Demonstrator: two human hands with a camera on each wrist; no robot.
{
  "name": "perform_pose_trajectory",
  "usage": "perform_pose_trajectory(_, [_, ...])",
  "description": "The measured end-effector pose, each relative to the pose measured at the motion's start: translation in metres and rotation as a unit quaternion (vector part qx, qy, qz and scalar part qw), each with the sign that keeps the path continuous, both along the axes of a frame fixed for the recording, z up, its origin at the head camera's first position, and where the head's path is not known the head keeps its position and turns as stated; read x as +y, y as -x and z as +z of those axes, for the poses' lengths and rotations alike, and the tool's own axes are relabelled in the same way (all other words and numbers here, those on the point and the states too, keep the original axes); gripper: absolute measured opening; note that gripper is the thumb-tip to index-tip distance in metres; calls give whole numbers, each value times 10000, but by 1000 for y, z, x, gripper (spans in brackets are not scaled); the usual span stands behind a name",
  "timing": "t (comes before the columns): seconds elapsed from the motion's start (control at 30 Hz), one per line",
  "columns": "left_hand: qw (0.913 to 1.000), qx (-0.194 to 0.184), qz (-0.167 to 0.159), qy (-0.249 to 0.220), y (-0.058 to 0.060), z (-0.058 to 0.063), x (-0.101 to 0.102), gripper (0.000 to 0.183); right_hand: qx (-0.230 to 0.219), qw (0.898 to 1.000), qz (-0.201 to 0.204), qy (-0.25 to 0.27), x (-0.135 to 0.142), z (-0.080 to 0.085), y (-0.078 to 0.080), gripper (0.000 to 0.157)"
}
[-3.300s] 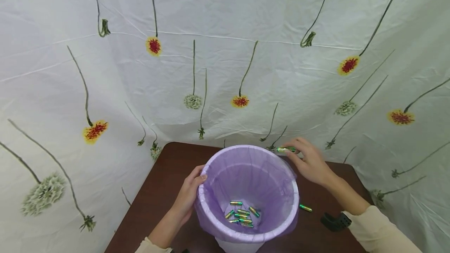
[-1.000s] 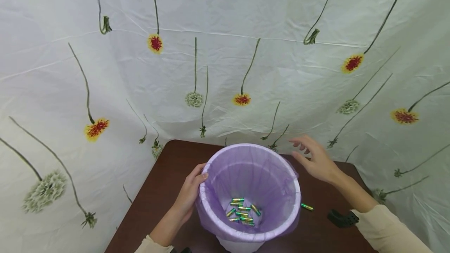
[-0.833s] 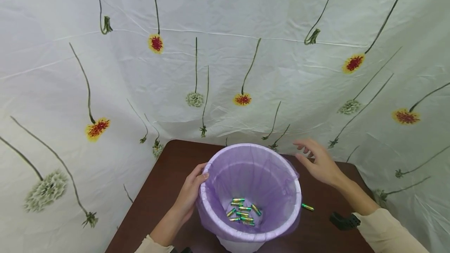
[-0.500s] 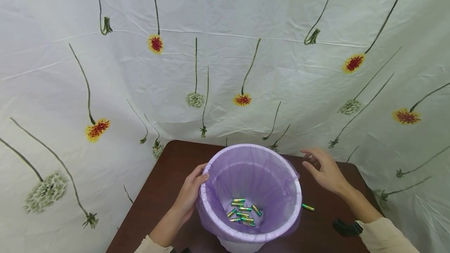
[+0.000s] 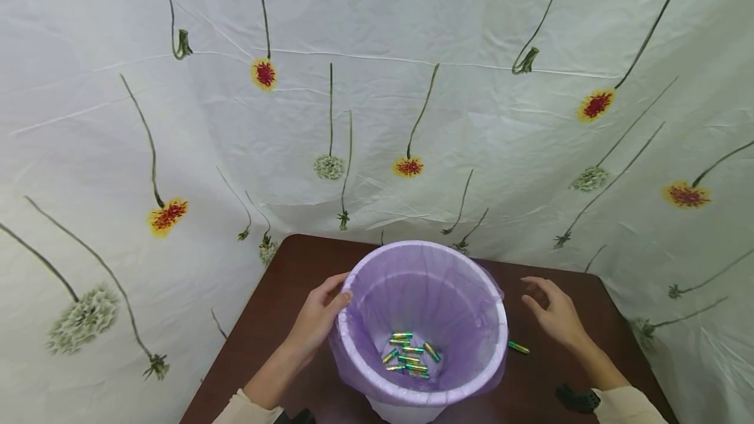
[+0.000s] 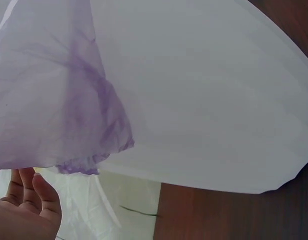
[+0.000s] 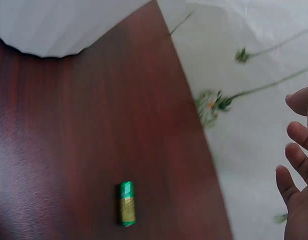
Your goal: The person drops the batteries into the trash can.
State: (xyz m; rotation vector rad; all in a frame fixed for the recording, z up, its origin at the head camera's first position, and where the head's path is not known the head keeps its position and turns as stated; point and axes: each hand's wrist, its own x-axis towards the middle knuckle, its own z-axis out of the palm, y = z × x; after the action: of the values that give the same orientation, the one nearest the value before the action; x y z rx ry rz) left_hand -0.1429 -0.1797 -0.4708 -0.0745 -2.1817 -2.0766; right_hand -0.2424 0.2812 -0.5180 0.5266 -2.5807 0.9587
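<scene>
A white trash can lined with a purple bag (image 5: 421, 254) stands on the table, several green-and-gold batteries (image 5: 412, 350) lying at its bottom. My left hand (image 5: 318, 313) holds the can's left rim, thumb over the edge; in the left wrist view its fingertips are right at the bag's lower edge. To the right of the can, my right hand (image 5: 554, 313) hovers over the table with loosely bent fingers and holds nothing. Just right of the can, a single battery (image 5: 519, 347) lies on the table, also in the right wrist view (image 7: 127, 204), left of the hand.
The dark brown wooden table (image 5: 294, 267) has its back edge close to a pale flower-print cloth (image 5: 377, 116) that hangs behind and at both sides. Dark wrist straps (image 5: 577, 399) sit on both wrists, at the sleeves.
The right hand held a battery above the can's far right rim earlier; that battery has left the hand. The right hand has since moved right and down towards the table. Left hand stays at the rim.
</scene>
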Motion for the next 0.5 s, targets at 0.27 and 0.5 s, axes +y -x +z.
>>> perform_pose_trajectory(0.27, [9988, 162, 41, 457, 0, 3, -2, 34, -882, 9934, -689, 250, 9, -40, -3, 31])
perform_pose_trajectory(0.5, [9991, 114, 7, 411, -1, 3, -1, 34, -1734, 9777, -1089, 470, 17, -76, -12, 37])
